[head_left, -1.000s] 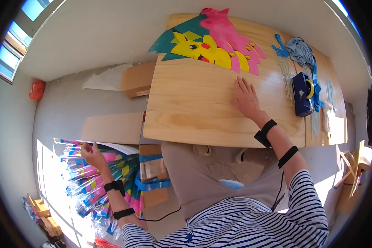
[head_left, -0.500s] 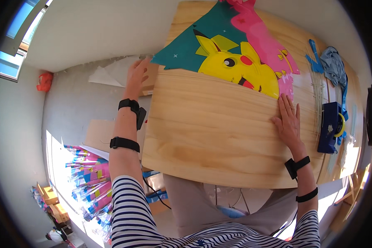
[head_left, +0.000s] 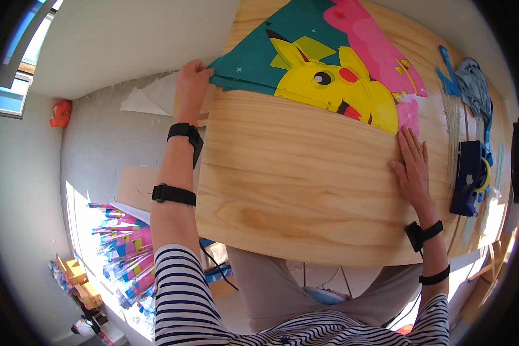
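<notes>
A thin printed kite sail [head_left: 311, 63], teal and pink with a large yellow cartoon figure, lies across the far part of the wooden table [head_left: 294, 190]. Its left corner reaches the table's left edge, where my left hand [head_left: 191, 83] pinches it between thumb and fingers. Along the sail's near edge several layers show slightly out of line. My right hand [head_left: 412, 173] rests flat on the tabletop, fingers stretched, with the fingertips at the pink right corner. Beyond the upper frame edge the sail's far tip is hidden.
On the table's right side lie thin pale rods [head_left: 453, 127], blue strips [head_left: 448, 75], a grey-blue cloth [head_left: 473, 86] and a dark blue tape dispenser [head_left: 466, 179] with a yellow roll. Wrapped colourful bundles [head_left: 130, 248] lie on the floor at left, beside cardboard boxes [head_left: 78, 277].
My left hand, earlier apart from the sail with loose fingers, has risen and closed on its left corner. The view has shifted slightly; my right hand still lies at the pink corner.
</notes>
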`<state>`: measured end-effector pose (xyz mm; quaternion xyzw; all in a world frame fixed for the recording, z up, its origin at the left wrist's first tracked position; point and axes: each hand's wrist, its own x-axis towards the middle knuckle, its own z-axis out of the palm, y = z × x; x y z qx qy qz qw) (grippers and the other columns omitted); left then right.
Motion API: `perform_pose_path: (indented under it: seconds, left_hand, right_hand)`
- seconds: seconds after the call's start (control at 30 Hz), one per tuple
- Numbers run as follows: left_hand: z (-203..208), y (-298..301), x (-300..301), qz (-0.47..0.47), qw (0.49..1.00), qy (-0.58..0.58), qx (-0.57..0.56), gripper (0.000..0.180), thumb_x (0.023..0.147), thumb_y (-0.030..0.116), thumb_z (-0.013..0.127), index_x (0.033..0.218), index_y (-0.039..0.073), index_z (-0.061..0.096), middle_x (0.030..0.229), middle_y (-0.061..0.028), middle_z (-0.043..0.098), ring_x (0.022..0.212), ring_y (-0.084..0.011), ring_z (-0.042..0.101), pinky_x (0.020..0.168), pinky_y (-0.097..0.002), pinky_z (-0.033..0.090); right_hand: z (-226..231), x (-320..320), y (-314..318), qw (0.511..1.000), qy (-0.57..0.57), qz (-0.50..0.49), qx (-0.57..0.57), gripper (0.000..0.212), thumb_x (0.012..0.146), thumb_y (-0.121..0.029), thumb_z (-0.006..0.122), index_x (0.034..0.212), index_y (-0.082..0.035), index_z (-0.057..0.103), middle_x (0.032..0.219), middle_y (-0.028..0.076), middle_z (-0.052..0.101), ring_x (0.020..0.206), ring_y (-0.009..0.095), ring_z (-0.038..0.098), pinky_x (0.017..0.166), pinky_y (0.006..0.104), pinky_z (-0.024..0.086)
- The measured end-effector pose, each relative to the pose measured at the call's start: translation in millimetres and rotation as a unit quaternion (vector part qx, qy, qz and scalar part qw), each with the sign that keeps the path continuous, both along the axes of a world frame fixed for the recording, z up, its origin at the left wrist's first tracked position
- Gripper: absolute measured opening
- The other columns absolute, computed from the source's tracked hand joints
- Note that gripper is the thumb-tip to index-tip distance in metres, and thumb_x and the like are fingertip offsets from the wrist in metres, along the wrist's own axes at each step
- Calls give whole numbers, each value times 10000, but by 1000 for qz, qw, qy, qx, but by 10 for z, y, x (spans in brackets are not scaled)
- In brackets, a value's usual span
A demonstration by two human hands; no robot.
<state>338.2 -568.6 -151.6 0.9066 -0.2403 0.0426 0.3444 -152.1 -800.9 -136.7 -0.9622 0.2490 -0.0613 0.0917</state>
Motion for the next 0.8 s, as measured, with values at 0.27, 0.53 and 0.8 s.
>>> perform_pose_path:
  seconds: [0.27, 0.53, 0.8]
  left_hand:
    - [347, -199, -226, -11, 999, -24, -34, 60, 814, 40, 687, 872, 25, 688, 805, -83, 670, 714, -185, 647, 664, -318, 493]
    - [1048, -513, -985, -240, 877, 164, -382, 183, 851, -28, 636, 1034, -29, 634, 889, -80, 662, 748, -143, 638, 719, -268, 521]
    - [1144, -562, -3418, -613, 730, 217, -212, 154, 833, -46, 622, 979, 4, 619, 897, -99, 659, 823, -231, 648, 748, -323, 508]
  right_hand:
    - [-37, -13, 21, 1000, -17, -15, 7, 668, 922, -235, 630, 1510, -69, 361, 1587, 94, 325, 1490, 271, 247, 1202, 496, 146]
    - [22, 79, 81, 990, -134, -29, 33, 606, 943, -282, 632, 1449, -15, 432, 1480, 156, 465, 1382, 317, 409, 1144, 429, 299]
    - [990, 319, 485, 592, -341, -87, 725, 310, 957, -256, 641, 1135, -4, 673, 1070, 94, 687, 925, 105, 627, 813, 273, 508]
